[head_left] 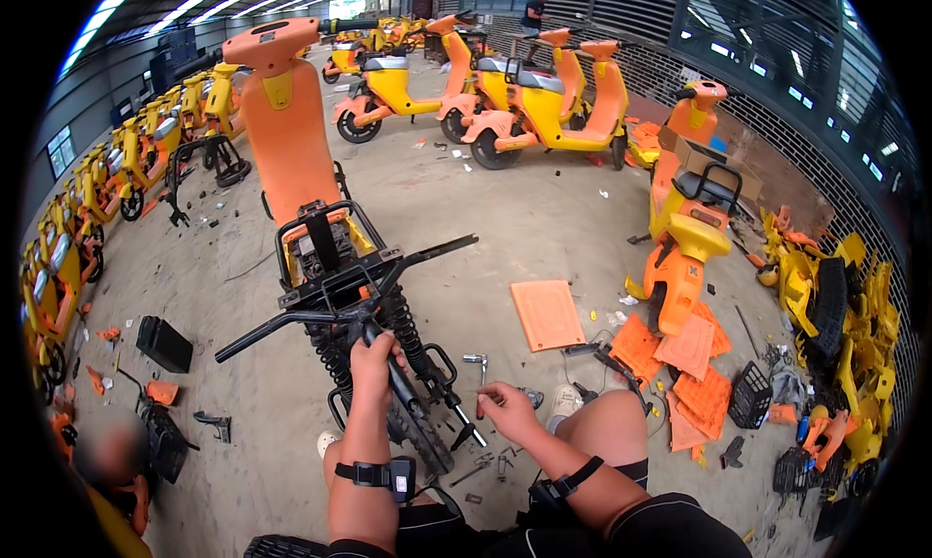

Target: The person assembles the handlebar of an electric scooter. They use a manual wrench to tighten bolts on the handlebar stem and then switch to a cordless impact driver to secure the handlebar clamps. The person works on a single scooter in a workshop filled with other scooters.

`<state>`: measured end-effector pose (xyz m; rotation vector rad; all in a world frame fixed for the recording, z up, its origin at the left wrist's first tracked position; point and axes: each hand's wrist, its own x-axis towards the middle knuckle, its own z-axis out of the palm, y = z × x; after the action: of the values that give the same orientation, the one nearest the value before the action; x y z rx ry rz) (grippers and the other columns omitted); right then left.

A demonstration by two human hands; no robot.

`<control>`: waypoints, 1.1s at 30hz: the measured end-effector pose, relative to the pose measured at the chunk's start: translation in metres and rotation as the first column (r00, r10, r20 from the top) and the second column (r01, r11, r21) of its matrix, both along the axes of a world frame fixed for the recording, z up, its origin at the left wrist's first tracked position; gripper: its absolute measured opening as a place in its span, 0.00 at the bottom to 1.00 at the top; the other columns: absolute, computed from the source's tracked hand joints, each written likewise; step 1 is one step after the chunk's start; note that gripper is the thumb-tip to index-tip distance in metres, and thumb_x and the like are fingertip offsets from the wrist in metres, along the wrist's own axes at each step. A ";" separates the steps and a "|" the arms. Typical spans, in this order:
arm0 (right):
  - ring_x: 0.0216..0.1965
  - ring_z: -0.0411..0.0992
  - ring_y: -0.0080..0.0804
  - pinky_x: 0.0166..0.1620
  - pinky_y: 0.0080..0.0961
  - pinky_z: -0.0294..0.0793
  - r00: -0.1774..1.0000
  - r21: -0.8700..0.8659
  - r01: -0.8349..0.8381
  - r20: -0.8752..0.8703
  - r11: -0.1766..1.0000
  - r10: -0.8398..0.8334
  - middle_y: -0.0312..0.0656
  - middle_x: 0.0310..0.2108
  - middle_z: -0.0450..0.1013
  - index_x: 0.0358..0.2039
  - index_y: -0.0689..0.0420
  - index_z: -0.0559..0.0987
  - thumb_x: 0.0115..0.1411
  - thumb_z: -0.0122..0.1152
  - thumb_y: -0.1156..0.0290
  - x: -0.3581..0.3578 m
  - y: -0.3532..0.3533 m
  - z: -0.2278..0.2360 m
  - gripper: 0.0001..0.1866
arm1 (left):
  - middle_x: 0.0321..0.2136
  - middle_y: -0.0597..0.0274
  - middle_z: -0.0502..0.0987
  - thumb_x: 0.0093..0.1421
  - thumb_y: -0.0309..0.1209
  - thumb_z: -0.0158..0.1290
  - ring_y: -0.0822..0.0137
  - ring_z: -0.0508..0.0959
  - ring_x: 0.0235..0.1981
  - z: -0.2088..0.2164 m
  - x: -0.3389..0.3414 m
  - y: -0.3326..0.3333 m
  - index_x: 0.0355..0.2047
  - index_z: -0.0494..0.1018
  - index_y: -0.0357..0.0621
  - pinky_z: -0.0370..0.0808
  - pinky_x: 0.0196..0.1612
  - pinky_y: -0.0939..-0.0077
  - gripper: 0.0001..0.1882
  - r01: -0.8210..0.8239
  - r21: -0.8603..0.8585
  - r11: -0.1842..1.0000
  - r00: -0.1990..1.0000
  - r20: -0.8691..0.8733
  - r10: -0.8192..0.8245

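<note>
Handling of the stripped scooter frame (335,267), standing on the concrete before the knees, is judged heavy and rigid: its black tube is gripped by the left hand (374,354), a small tool pinched in the right hand (507,410).

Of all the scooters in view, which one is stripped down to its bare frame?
The one right before the person, under the left hand: the stripped scooter shows black frame tubes and springs, keeping only its orange front panel. The others keep their panels.
</note>
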<state>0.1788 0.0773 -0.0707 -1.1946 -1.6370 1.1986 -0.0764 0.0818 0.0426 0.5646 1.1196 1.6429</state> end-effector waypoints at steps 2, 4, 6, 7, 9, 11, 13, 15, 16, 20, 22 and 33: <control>0.34 0.75 0.22 0.39 0.22 0.74 0.999 0.013 -0.032 -0.007 0.999 0.032 0.37 0.32 0.79 0.45 0.62 0.79 0.66 0.60 0.72 0.001 0.003 -0.004 0.10 | 0.22 0.66 0.71 0.63 0.31 0.52 0.72 0.73 0.18 0.003 0.002 0.004 0.34 0.68 0.44 0.73 0.20 0.73 0.06 -0.004 -0.002 1.000 1.000 0.008 0.004; 0.34 0.75 0.22 0.39 0.22 0.74 1.000 -0.002 -0.019 0.009 1.000 0.019 0.37 0.32 0.79 0.45 0.62 0.79 0.66 0.59 0.72 -0.004 0.001 0.004 0.10 | 0.23 0.65 0.72 0.63 0.31 0.52 0.71 0.74 0.19 0.001 -0.001 0.008 0.36 0.68 0.43 0.73 0.20 0.73 0.06 -0.010 0.006 1.000 1.000 -0.001 0.010; 0.34 0.75 0.22 0.39 0.22 0.74 0.999 -0.022 -0.012 0.039 1.000 0.013 0.37 0.32 0.79 0.44 0.62 0.79 0.66 0.59 0.72 -0.005 -0.001 0.009 0.09 | 0.23 0.64 0.72 0.63 0.31 0.53 0.71 0.74 0.19 -0.001 -0.001 0.003 0.36 0.68 0.43 0.74 0.21 0.72 0.07 -0.005 -0.029 1.000 1.000 -0.011 0.005; 0.34 0.75 0.22 0.39 0.22 0.74 0.999 -0.020 -0.020 0.026 1.000 0.020 0.37 0.32 0.78 0.44 0.62 0.79 0.66 0.59 0.72 -0.003 0.000 0.004 0.09 | 0.23 0.64 0.72 0.63 0.31 0.53 0.71 0.74 0.19 -0.001 -0.001 0.003 0.36 0.68 0.43 0.74 0.21 0.72 0.07 0.003 -0.035 0.999 1.000 -0.013 -0.003; 0.33 0.74 0.21 0.39 0.22 0.74 0.999 -0.017 -0.043 -0.001 0.999 0.043 0.36 0.32 0.78 0.44 0.62 0.79 0.66 0.60 0.71 -0.005 0.002 -0.004 0.10 | 0.23 0.64 0.73 0.63 0.31 0.53 0.70 0.74 0.19 0.001 -0.003 0.002 0.35 0.69 0.42 0.74 0.21 0.72 0.07 0.007 -0.037 0.999 1.000 0.007 -0.007; 0.32 0.75 0.24 0.38 0.23 0.76 1.000 -0.023 0.021 0.013 1.000 -0.021 0.40 0.32 0.79 0.42 0.61 0.81 0.63 0.62 0.70 -0.010 -0.003 -0.004 0.10 | 0.22 0.64 0.72 0.63 0.31 0.54 0.71 0.74 0.18 0.007 -0.005 0.000 0.35 0.69 0.42 0.73 0.21 0.73 0.07 0.000 -0.039 0.999 1.000 -0.007 0.000; 0.33 0.75 0.23 0.39 0.23 0.75 0.992 0.003 0.036 0.124 0.999 -0.036 0.39 0.32 0.79 0.43 0.61 0.81 0.63 0.62 0.70 -0.017 -0.010 0.021 0.10 | 0.20 0.64 0.72 0.62 0.31 0.54 0.71 0.73 0.17 0.009 -0.005 -0.005 0.32 0.70 0.41 0.72 0.20 0.74 0.07 -0.035 -0.045 0.998 0.999 -0.009 0.035; 0.34 0.75 0.22 0.39 0.22 0.75 1.000 -0.089 0.012 0.004 0.996 -0.011 0.38 0.33 0.79 0.43 0.61 0.81 0.64 0.62 0.70 -0.014 -0.008 0.013 0.10 | 0.19 0.64 0.72 0.62 0.31 0.54 0.71 0.72 0.16 0.004 -0.003 -0.001 0.28 0.70 0.40 0.72 0.20 0.73 0.09 -0.020 -0.006 1.000 1.000 -0.019 0.020; 0.34 0.74 0.21 0.39 0.21 0.74 1.000 -0.097 0.016 0.016 0.995 -0.014 0.37 0.33 0.79 0.43 0.61 0.81 0.64 0.62 0.70 -0.009 -0.006 0.014 0.10 | 0.19 0.64 0.72 0.61 0.31 0.54 0.71 0.73 0.16 0.001 0.000 0.003 0.26 0.70 0.40 0.72 0.20 0.73 0.10 -0.018 -0.022 1.000 1.000 -0.013 0.018; 0.32 0.70 0.18 0.36 0.17 0.71 1.000 -0.112 -0.007 -0.030 0.994 0.004 0.34 0.32 0.76 0.44 0.62 0.79 0.66 0.61 0.71 -0.013 -0.011 0.017 0.09 | 0.20 0.63 0.74 0.60 0.31 0.55 0.71 0.75 0.17 -0.006 -0.003 -0.001 0.28 0.70 0.39 0.73 0.20 0.73 0.09 -0.025 -0.007 1.000 1.000 0.009 0.025; 0.32 0.71 0.17 0.37 0.16 0.71 0.999 -0.108 -0.008 -0.038 0.994 0.004 0.34 0.33 0.76 0.44 0.62 0.79 0.66 0.61 0.72 -0.017 -0.008 0.017 0.09 | 0.21 0.62 0.74 0.60 0.31 0.55 0.71 0.75 0.17 -0.004 -0.006 0.003 0.29 0.69 0.38 0.74 0.20 0.73 0.09 -0.027 -0.018 0.999 1.000 0.012 0.027; 0.32 0.70 0.17 0.37 0.18 0.72 0.999 -0.076 -0.038 -0.010 0.996 0.037 0.33 0.32 0.76 0.44 0.62 0.80 0.65 0.62 0.72 -0.022 -0.012 0.019 0.09 | 0.21 0.65 0.73 0.62 0.30 0.55 0.73 0.74 0.17 -0.005 -0.004 -0.001 0.32 0.70 0.41 0.73 0.20 0.75 0.07 0.001 0.003 1.000 1.000 0.020 -0.001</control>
<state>0.1569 0.0654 -0.0521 -1.2091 -1.6265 1.2985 -0.0804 0.0811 0.0378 0.5498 1.1027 1.6467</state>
